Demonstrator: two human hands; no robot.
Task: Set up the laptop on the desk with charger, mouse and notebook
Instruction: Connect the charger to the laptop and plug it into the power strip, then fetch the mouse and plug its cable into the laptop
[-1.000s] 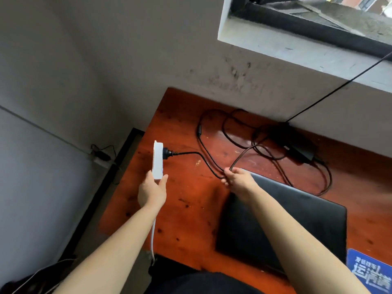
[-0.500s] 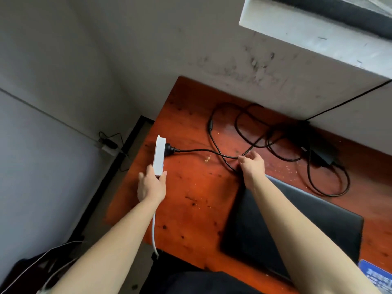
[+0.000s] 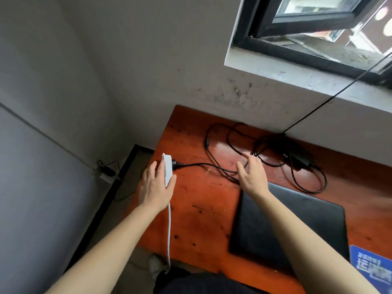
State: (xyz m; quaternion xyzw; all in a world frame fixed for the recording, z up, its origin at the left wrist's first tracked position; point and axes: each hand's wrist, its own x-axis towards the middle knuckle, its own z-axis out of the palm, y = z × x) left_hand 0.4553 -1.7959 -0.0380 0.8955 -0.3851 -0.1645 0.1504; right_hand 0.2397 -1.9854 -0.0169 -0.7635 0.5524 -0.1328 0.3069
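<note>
A closed black laptop [image 3: 301, 225] lies on the reddish wooden desk [image 3: 201, 211]. My left hand [image 3: 156, 187] grips a white power strip [image 3: 167, 169] at the desk's left edge, with the charger's black plug [image 3: 177, 163] seated in it. The charger cable [image 3: 216, 160] loops across the desk to the black charger brick [image 3: 299, 160] near the wall. My right hand [image 3: 252, 174] hovers over the cable loops just beyond the laptop's far left corner, fingers spread and blurred, with nothing held. A blue notebook [image 3: 371, 268] shows at the lower right edge.
The strip's white cord [image 3: 169, 234] hangs down off the desk's front left. A thin black wire [image 3: 331, 95] runs from the desk up to the window sill [image 3: 297, 79]. On the floor at left a small adapter [image 3: 106, 171] sits by the wall.
My right hand has let go of the cable and opened, shifting a little toward the wall. My left hand still holds the strip. The view has tilted up, showing the window.
</note>
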